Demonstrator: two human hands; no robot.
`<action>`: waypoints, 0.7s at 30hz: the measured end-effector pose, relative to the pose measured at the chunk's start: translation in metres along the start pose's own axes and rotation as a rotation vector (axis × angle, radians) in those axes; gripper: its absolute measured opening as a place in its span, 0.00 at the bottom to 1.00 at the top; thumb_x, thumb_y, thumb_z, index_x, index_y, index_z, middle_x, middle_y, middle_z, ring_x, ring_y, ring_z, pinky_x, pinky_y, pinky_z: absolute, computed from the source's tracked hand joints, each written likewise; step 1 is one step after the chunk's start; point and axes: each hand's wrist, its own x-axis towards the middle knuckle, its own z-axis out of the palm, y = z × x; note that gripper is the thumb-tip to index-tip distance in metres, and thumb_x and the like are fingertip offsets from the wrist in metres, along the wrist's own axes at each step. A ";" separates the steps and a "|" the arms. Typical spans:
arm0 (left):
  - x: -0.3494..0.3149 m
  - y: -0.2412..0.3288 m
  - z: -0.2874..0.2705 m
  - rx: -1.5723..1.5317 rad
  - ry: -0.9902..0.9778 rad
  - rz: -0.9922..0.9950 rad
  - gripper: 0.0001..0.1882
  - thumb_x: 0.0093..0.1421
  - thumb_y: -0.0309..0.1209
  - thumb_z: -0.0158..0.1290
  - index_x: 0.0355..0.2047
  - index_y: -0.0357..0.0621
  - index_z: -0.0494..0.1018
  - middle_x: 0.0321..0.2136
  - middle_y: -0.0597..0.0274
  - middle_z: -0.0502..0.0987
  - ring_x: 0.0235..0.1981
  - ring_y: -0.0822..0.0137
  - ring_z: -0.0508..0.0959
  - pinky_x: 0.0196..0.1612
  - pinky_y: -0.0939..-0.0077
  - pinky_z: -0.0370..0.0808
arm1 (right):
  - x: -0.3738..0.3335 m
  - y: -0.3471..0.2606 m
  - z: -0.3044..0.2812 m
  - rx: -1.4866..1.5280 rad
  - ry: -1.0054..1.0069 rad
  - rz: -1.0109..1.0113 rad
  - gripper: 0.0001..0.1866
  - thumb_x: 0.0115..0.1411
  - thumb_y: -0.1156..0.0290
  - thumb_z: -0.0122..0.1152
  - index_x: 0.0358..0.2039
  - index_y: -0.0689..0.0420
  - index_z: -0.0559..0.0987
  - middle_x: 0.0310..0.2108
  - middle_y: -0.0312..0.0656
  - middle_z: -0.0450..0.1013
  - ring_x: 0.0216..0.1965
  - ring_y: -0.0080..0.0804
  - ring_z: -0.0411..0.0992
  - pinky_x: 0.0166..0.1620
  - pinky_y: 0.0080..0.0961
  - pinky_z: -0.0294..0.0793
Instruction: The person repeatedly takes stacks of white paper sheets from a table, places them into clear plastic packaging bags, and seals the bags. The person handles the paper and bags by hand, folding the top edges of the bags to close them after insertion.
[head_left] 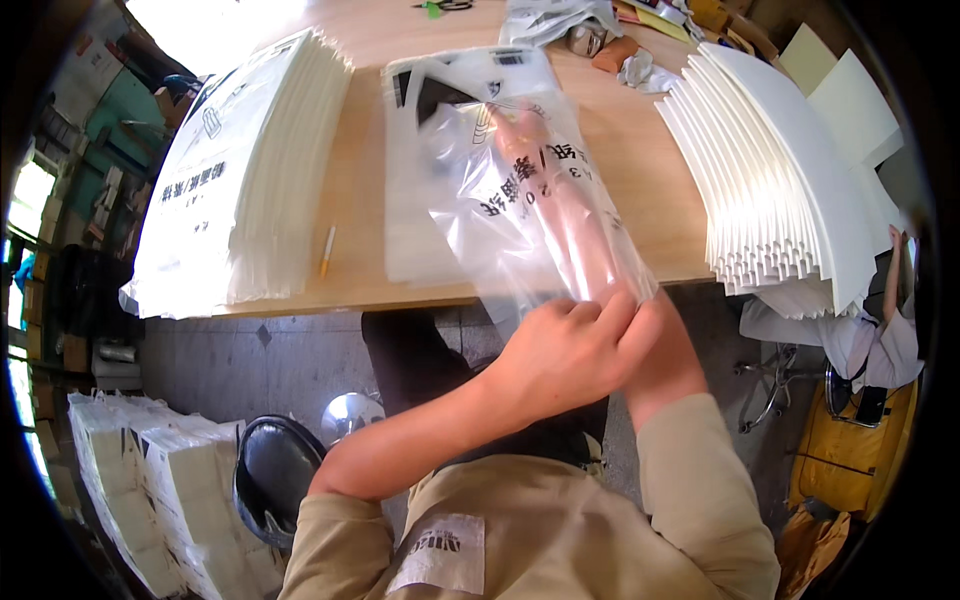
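Observation:
A clear plastic bag (470, 215) with black print is pulled over my right forearm, at the middle of the table. My left hand (580, 350) pinches the bag's near edge at my right forearm. Deep inside the bag, my right hand (520, 125) shows through the film with its fingers stretched out, somewhat blurred by the plastic. Beneath the bag lies a flat pile of printed plastic bags (410, 240), with a dark patch at its far end.
A thick stack of printed white packs (200, 180) stands at the left, beside a thin white and orange stick (328, 250). Fanned white paper stacks (750, 170) fill the right. Scissors (445, 5) lie far back. A black stool (275, 480) and wrapped bundles (160, 470) stand below left.

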 end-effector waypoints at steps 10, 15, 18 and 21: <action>-0.017 0.003 -0.011 -0.089 -0.044 -0.020 0.14 0.50 0.24 0.55 0.40 0.41 0.70 0.24 0.65 0.66 0.15 0.72 0.70 0.19 0.76 0.69 | 0.007 0.001 0.011 0.025 0.051 -0.084 0.29 0.67 0.61 0.58 0.65 0.57 0.66 0.61 0.48 0.68 0.61 0.41 0.67 0.63 0.33 0.64; -0.020 0.002 -0.012 -0.071 -0.015 -0.042 0.14 0.52 0.24 0.57 0.40 0.41 0.71 0.24 0.65 0.67 0.16 0.70 0.70 0.19 0.75 0.68 | 0.018 0.006 0.048 -0.233 0.046 -0.045 0.29 0.68 0.59 0.55 0.66 0.58 0.66 0.62 0.51 0.67 0.63 0.45 0.65 0.64 0.35 0.63; -0.024 -0.002 -0.014 -0.126 -0.059 -0.027 0.13 0.53 0.24 0.58 0.40 0.41 0.72 0.24 0.65 0.68 0.16 0.71 0.71 0.19 0.75 0.68 | 0.001 -0.015 0.017 -0.007 0.014 0.048 0.31 0.68 0.56 0.54 0.66 0.59 0.64 0.63 0.52 0.66 0.64 0.49 0.63 0.66 0.36 0.62; -0.024 -0.007 -0.022 -0.101 -0.039 -0.035 0.12 0.53 0.23 0.58 0.38 0.41 0.72 0.24 0.66 0.70 0.17 0.71 0.72 0.19 0.76 0.68 | 0.025 -0.067 -0.012 0.349 -0.005 -0.089 0.34 0.70 0.53 0.52 0.68 0.63 0.60 0.65 0.55 0.64 0.65 0.45 0.62 0.66 0.33 0.61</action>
